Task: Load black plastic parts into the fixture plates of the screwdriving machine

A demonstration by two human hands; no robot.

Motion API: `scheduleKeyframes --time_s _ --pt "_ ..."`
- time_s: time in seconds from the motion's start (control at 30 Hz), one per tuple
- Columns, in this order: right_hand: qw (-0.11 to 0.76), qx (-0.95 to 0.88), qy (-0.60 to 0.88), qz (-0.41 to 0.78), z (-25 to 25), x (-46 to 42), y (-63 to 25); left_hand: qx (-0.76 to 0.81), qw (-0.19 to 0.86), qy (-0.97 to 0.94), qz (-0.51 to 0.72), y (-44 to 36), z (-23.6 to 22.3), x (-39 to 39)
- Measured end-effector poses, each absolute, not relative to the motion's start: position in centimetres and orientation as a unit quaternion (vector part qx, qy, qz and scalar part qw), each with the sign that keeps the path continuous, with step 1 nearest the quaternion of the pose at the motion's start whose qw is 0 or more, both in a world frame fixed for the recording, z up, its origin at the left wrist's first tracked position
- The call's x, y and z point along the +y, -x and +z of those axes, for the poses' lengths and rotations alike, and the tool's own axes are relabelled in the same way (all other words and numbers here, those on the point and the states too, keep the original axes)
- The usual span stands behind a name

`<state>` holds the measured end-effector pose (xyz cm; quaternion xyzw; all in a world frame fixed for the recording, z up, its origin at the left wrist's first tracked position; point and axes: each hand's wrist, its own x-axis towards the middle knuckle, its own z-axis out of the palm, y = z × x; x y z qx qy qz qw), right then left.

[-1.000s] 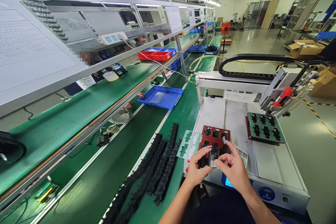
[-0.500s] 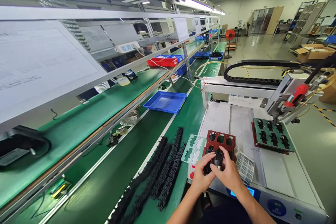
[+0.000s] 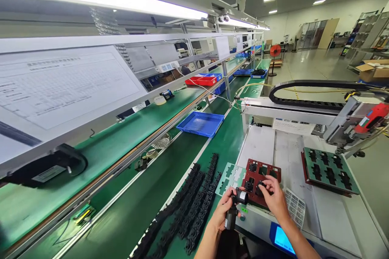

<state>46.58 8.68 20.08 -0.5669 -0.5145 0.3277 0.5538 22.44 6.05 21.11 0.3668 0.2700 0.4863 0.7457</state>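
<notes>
My left hand (image 3: pixel 221 211) is closed around black cylindrical parts (image 3: pixel 230 219); one cylinder points down and another, with a pale band, points right. Whether they are one piece or two I cannot tell. Above the red fixture plate (image 3: pixel 267 164), my right hand (image 3: pixel 275 197) pinches a dark part at one of the plate's openings, mostly hidden by the fingers. Square black plastic parts (image 3: pixel 249 185) sit in other openings of the plate. Left of it lies a pale green cut-out plate (image 3: pixel 230 178). A sheet of small grey labels or cells (image 3: pixel 295 206) is beside my right wrist.
Rows of black plastic parts (image 3: pixel 194 206) lie on the green bench at left. A blue tray (image 3: pixel 200 124) stands farther back. On the machine bed at right is a filled green-topped fixture (image 3: pixel 330 170), below the red-bodied tool head (image 3: pixel 372 119). A lit screen (image 3: pixel 284 239) is in front.
My hands have moved apart. The left has drawn down and left with the black cylindrical parts; the right has stayed over the red plate. The view has shifted, so the scene sits lower and farther right.
</notes>
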Motion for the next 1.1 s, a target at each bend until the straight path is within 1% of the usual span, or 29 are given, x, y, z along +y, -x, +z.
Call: scheduleKeyframes --time_s 0.07,0.13,0.23,0.37,0.47,0.63,0.7,0.83,1.1 --pt "0.592 -0.452 0.550 0.379 22.8 8.3 -46.5 0.307 0.734 -0.384 0.469 -23.2 21.3 6.0" --pt "0.607 -0.404 0.515 0.451 25.1 7.5 -46.4 0.320 0.734 -0.405 0.441 -24.3 21.3 5.9" --pt "0.599 -0.367 0.473 0.532 27.2 6.2 -46.3 0.296 0.757 -0.421 0.403 -26.3 21.1 5.7" --pt "0.569 -0.376 0.420 0.598 27.9 4.7 -46.3 0.286 0.758 -0.420 0.409 -28.3 21.1 5.6" --pt "0.573 -0.403 0.412 0.582 27.5 4.1 -46.7 0.275 0.708 -0.489 0.429 -28.7 22.1 5.9" --pt "0.597 -0.440 0.504 0.442 27.2 2.8 -47.7 0.308 0.534 -0.635 0.466 -28.3 24.5 6.7" --pt "0.585 -0.439 0.511 0.452 27.5 2.2 -47.9 0.329 0.493 -0.656 0.468 -28.4 25.1 6.9" --pt "0.530 -0.437 0.498 0.529 27.9 1.5 -47.6 0.333 0.466 -0.679 0.460 -29.1 25.5 7.0" --pt "0.508 -0.459 0.516 0.514 27.7 1.8 -47.4 0.343 0.456 -0.682 0.457 -29.7 25.6 7.1"
